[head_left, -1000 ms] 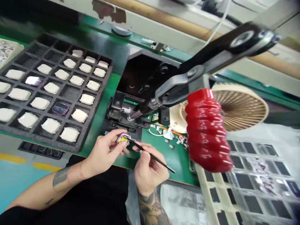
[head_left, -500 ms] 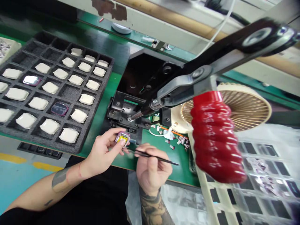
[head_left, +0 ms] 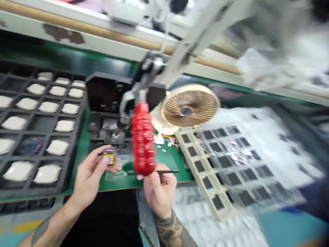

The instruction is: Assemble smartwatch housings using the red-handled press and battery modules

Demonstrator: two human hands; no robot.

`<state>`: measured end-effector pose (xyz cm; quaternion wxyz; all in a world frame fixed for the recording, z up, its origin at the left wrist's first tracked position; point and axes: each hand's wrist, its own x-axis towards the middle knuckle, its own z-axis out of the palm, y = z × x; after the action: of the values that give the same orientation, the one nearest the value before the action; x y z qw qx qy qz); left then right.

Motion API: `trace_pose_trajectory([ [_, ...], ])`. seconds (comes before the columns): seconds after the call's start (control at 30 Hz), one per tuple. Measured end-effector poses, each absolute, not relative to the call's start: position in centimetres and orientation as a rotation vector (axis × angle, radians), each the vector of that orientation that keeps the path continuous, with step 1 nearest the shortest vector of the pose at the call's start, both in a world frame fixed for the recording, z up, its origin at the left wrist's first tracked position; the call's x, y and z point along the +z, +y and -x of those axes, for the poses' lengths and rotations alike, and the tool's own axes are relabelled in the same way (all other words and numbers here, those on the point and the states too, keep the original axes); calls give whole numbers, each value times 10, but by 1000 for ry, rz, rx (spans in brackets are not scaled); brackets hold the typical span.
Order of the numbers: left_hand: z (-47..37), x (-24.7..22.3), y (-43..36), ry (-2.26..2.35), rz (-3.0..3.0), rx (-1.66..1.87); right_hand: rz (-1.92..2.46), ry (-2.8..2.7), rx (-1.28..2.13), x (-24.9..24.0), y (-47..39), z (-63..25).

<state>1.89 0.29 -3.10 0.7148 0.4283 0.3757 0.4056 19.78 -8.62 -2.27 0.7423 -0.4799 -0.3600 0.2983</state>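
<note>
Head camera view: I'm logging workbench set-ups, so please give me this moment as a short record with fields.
Left hand: holds a small device, yellow part showing
Right hand: holds a thin black tool
Centre: red ribbed handle, partly hiding the tool
Left side: dark compartment tray with off-white pieces
Right side: beige fan; cream tray with dark squares
Image: blurred, fine detail unreadable

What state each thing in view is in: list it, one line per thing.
Left hand: closed on the small gadget
Small gadget: held, yellow part showing
Right hand: closed on the black stick
Black stick: held, partly hidden behind the red handle
Red handle: pointing down in the picture
Fan: tilted upward; cannot tell whether running
Dark tray: holding mostly pale pieces
Cream tray: holding dark pieces
</note>
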Motion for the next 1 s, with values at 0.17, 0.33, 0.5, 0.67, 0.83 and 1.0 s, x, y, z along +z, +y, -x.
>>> trace_pose_trajectory([
  [0.17, -11, -42, 0, 979, -1086, 874, 895, -1079, 772, 42, -143, -282],
  [0.33, -8, -45, 0, 971, -1226, 807, 1414, -788, -378, 80, -173, -382],
  [0.5, -11, -43, -1, 1013, -1316, 784, 1641, -771, -808, 52, -165, -377],
  [0.67, -12, -44, 0, 1005, -1338, 785, 1634, -1770, -436, 4, -146, -315],
  [0.83, -11, -47, 3, 994, -1381, 767, 1746, -2363, -443, -20, -124, -294],
  [1.0, -19, -37, -5, 1000, -1338, 808, 2036, -2134, -264, -2, -135, -346],
])
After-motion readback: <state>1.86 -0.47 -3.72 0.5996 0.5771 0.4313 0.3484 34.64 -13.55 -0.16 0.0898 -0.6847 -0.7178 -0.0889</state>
